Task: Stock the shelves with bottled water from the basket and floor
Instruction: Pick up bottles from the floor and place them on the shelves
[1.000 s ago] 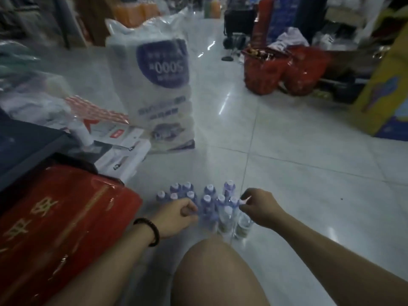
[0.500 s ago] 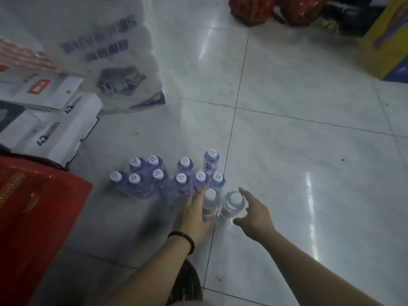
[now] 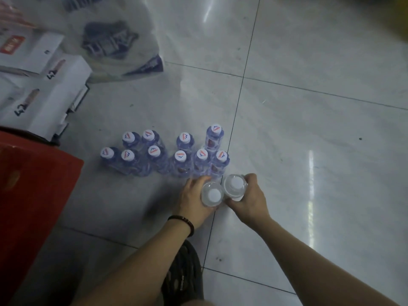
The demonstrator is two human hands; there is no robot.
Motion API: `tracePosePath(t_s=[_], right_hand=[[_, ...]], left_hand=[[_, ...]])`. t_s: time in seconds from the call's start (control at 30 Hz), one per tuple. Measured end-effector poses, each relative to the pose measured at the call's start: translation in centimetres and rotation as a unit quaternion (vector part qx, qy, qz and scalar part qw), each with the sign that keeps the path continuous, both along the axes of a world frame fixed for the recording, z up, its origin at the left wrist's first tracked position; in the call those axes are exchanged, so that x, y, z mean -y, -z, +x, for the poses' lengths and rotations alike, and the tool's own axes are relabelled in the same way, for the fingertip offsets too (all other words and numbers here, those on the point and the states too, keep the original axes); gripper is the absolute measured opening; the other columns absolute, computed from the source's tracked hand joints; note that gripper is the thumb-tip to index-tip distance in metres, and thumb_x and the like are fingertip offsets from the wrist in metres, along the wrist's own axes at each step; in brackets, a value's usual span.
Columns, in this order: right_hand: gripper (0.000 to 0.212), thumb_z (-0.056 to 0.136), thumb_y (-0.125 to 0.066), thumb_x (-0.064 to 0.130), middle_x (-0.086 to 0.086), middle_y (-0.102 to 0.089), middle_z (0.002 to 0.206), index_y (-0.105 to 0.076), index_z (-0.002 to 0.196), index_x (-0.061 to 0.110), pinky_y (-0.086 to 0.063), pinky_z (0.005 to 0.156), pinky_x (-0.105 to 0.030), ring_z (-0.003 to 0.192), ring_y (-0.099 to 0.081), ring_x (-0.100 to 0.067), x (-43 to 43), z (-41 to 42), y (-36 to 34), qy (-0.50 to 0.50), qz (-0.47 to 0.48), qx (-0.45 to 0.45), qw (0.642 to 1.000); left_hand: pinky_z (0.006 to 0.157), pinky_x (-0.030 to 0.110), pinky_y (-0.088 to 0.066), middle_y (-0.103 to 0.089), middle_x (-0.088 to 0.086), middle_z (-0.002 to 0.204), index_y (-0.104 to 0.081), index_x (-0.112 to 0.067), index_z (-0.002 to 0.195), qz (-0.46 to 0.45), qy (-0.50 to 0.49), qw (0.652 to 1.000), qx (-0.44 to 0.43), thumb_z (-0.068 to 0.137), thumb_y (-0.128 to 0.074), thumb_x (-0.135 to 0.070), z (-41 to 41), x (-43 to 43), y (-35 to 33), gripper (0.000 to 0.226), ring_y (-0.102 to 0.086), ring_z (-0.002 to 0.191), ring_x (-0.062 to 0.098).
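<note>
Three neighbours: a red package (image 3: 33, 184) at 9 o'clock of the held bottles, white cartons (image 3: 44, 96) at 10 o'clock and a plastic-wrapped pack (image 3: 114, 40) at 11 o'clock, all well apart from the hands.
In the way: ten standing bottles (image 3: 180, 156) cluster in two loose rows on the floor (image 3: 309, 151) from 10 to 12 o'clock. The nearest ones stand just beside the left knuckles.
Underfoot: a dark shoe (image 3: 183, 272) at 6 o'clock, between the two forearms.
Left hand (image 3: 192, 202): fingers curl round the left bottle (image 3: 213, 194) from its 9 o'clock side. A dark beaded bracelet (image 3: 183, 221) circles the wrist.
Right hand (image 3: 250, 199): fingers and thumb wrap the right bottle (image 3: 235, 184) from its 3 o'clock side.
Position of held bottles: upright and touching each other, over a dark tile joint at the cluster's 6 o'clock edge. Whether their bases rest on the floor cannot be told.
Appearance of held bottles: clear bodies and plain white round caps, seen from above.
Appearance of standing bottles: blue-tinted bodies and white caps printed with a red-and-blue mark.
Materials: glossy pale tiles with thin dark joints and streaks of reflected light. The cartons are matt card with printed figures, the pack is crinkled translucent film with dark print, and the package is smooth and red.
</note>
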State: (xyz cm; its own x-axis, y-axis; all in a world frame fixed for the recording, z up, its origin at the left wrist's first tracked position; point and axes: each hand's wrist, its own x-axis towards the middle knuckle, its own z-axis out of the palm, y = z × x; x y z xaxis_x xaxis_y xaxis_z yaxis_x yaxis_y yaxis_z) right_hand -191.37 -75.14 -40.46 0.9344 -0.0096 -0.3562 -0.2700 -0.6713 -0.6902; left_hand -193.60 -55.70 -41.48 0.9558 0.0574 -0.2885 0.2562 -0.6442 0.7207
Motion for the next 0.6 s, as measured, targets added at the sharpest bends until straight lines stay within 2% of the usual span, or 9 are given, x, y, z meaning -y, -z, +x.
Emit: tracePosePath(t_s=[0.07, 0.1, 0.13, 0.2, 0.27, 0.4, 0.47, 0.53, 0.6], right_hand=[[0.073, 0.072, -0.089, 0.029, 0.009, -0.066, 0.102, -0.044, 0.130, 0.024, -0.043, 0.069, -0.033, 0.091, -0.065, -0.022, -0.2, 0.5, -0.1, -0.011, 0.001, -0.009, 1.000], [0.081, 0.069, -0.091, 0.031, 0.008, -0.067, 0.107, -0.046, 0.137, 0.028, -0.044, 0.074, -0.032, 0.095, -0.064, -0.019, -0.3, 0.7, -0.2, -0.018, 0.000, -0.009, 1.000], [0.084, 0.064, -0.093, 0.037, 0.008, -0.067, 0.111, -0.051, 0.136, 0.032, -0.045, 0.076, -0.032, 0.097, -0.063, -0.017, -0.4, 0.8, -0.4, -0.025, -0.009, -0.012, 1.000], [0.076, 0.056, -0.094, 0.045, 0.009, -0.067, 0.108, -0.059, 0.122, 0.037, -0.045, 0.072, -0.031, 0.098, -0.064, -0.017, -0.8, 0.4, -0.7, -0.031, -0.023, -0.025, 0.999], [0.068, 0.054, -0.095, 0.046, 0.012, -0.068, 0.103, -0.059, 0.111, 0.036, -0.046, 0.068, -0.028, 0.093, -0.066, -0.016, -1.2, -0.7, -1.5, -0.026, -0.015, -0.036, 0.999], [0.064, 0.058, -0.096, 0.044, 0.014, -0.070, 0.096, -0.054, 0.104, 0.032, -0.049, 0.065, -0.025, 0.084, -0.065, -0.005, -2.4, -3.6, -4.0, -0.024, 0.030, -0.042, 0.998], [0.063, 0.058, -0.095, 0.045, 0.014, -0.071, 0.098, -0.056, 0.106, 0.033, -0.054, 0.070, -0.027, 0.084, -0.067, -0.003, -3.9, -4.7, -6.3, -0.033, 0.062, -0.034, 0.997], [0.065, 0.057, -0.094, 0.048, 0.015, -0.075, 0.100, -0.060, 0.111, 0.036, -0.059, 0.081, -0.032, 0.088, -0.071, -0.003, -6.0, -5.1, -9.5, -0.064, 0.099, -0.025, 0.993], [0.053, 0.061, -0.095, 0.042, 0.015, -0.078, 0.096, -0.067, 0.106, 0.032, -0.060, 0.083, -0.036, 0.086, -0.074, -0.003, -8.6, -5.2, -13.2, -0.127, 0.133, -0.011, 0.983]], left_hand=[[0.096, 0.041, -0.059, -0.063, -0.013, 0.124, -0.059, -0.043, 0.124, -0.014, -0.011, 1.000, 0.008, 0.066, -0.095, -0.040, 0.2, -0.1, -0.3, 0.069, -0.063, 0.113, 0.011], [0.094, 0.038, -0.060, -0.067, -0.017, 0.120, -0.060, -0.043, 0.122, -0.020, -0.022, 1.000, 0.004, 0.065, -0.096, -0.039, 0.1, -0.2, -0.3, 0.068, -0.065, 0.109, 0.009], [0.092, 0.035, -0.061, -0.069, -0.019, 0.115, -0.061, -0.044, 0.120, -0.032, -0.039, 0.999, -0.005, 0.063, -0.098, -0.039, -0.2, -0.2, -0.7, 0.068, -0.066, 0.106, 0.006], [0.087, 0.030, -0.061, -0.072, -0.022, 0.107, -0.064, -0.046, 0.113, -0.070, -0.100, 0.992, -0.024, 0.059, -0.101, -0.039, -1.5, -0.6, -1.1, 0.065, -0.068, 0.100, 0.001], [0.083, 0.028, -0.062, -0.074, -0.020, 0.102, -0.066, -0.044, 0.105, -0.103, -0.171, 0.979, -0.032, 0.055, -0.102, -0.045, -3.5, -1.3, -1.6, 0.062, -0.070, 0.096, -0.001], [0.080, 0.026, -0.058, -0.073, -0.013, 0.101, -0.062, -0.037, 0.102, -0.140, -0.227, 0.964, -0.013, 0.056, -0.103, -0.042, -7.7, -3.7, -4.1, 0.062, -0.069, 0.096, 0.004], [0.077, 0.032, -0.061, -0.074, -0.010, 0.095, -0.061, -0.033, 0.100, -0.154, -0.246, 0.957, 0.016, 0.058, -0.101, -0.044, -9.4, -5.4, -6.4, 0.059, -0.071, 0.090, 0.009], [0.080, 0.041, -0.064, -0.076, -0.005, 0.095, -0.063, -0.026, 0.105, -0.182, -0.284, 0.940, 0.060, 0.063, -0.101, -0.033, -10.7, -7.2, -9.6, 0.057, -0.075, 0.091, 0.019], [0.079, 0.027, -0.062, -0.079, -0.002, 0.100, -0.066, -0.020, 0.113, -0.222, -0.312, 0.918, 0.104, 0.076, -0.094, -0.012, -11.7, -8.8, -13.9, 0.047, -0.077, 0.093, 0.016]])
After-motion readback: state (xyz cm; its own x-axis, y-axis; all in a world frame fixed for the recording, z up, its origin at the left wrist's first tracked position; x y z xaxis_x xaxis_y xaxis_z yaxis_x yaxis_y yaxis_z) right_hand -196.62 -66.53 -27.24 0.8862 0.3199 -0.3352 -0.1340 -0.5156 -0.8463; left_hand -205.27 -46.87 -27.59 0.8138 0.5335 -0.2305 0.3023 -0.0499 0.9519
